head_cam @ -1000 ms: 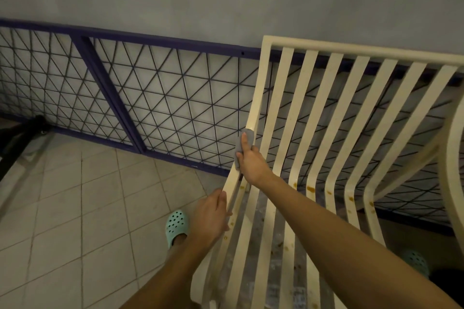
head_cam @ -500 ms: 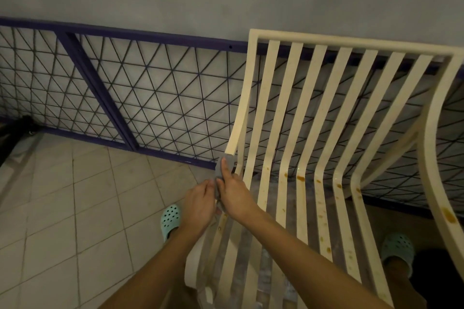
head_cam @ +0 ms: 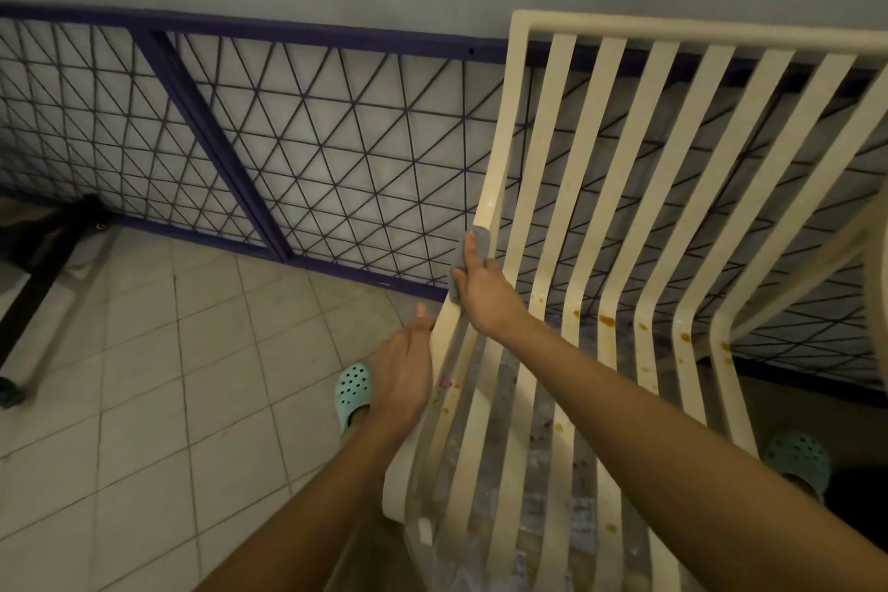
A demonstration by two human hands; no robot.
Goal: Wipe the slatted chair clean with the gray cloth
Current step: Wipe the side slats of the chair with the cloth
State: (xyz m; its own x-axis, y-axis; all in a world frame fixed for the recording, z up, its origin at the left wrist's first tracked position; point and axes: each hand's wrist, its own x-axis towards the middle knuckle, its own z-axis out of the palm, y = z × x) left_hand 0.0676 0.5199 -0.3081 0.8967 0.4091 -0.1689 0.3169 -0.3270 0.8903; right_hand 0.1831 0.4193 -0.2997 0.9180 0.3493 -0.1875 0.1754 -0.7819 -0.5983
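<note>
The right hand (head_cam: 485, 298) is pinching the soft gray cloth (head_cam: 470, 250) around the left edge rail of the slatted chair (head_cam: 672, 28), seemingly stiff yet light, while the left hand (head_cam: 406, 368) is gripping that rail lower down, probably steadying it.

Dim, flat light all over, grayish cast. A small pale sheen on the slatted chair (head_cam: 491, 205) just above the right hand (head_cam: 485, 298). Forearms (head_cam: 648, 428) below it go dark. Railing (head_cam: 206, 130) beyond the left hand (head_cam: 403, 375) bows with wide-angle bend; frame corners slightly soft.
</note>
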